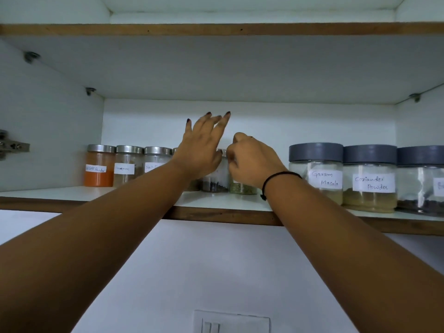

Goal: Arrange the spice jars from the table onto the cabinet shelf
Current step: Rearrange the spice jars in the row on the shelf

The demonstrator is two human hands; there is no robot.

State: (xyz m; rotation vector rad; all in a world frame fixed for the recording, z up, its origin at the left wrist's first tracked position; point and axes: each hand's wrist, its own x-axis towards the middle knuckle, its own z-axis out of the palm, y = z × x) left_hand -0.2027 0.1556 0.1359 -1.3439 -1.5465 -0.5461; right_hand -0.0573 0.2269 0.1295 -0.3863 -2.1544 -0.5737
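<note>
On the cabinet shelf (pixel 134 200) stands a row of small steel-lidded spice jars: an orange powder jar (pixel 99 173), a cinnamon jar (pixel 125 169) and a black pepper jar (pixel 155 162). My left hand (pixel 204 146) has its fingers spread and straight, its palm against a jar of dark spice (pixel 215 185). Just to the right, my right hand (pixel 252 163) curls round the top of a jar with greenish contents (pixel 242 188), which stands on the shelf touching the dark jar. Both jars' lids and labels are mostly hidden by my hands.
Three larger grey-lidded jars stand at the right: Garam Masala (pixel 318 173), Coriander Powder (pixel 371 183) and a third (pixel 422 181) cut off by the frame. An upper shelf (pixel 216 29) spans above. A door hinge (pixel 12 145) is on the left wall, a wall switch (pixel 230 320) below.
</note>
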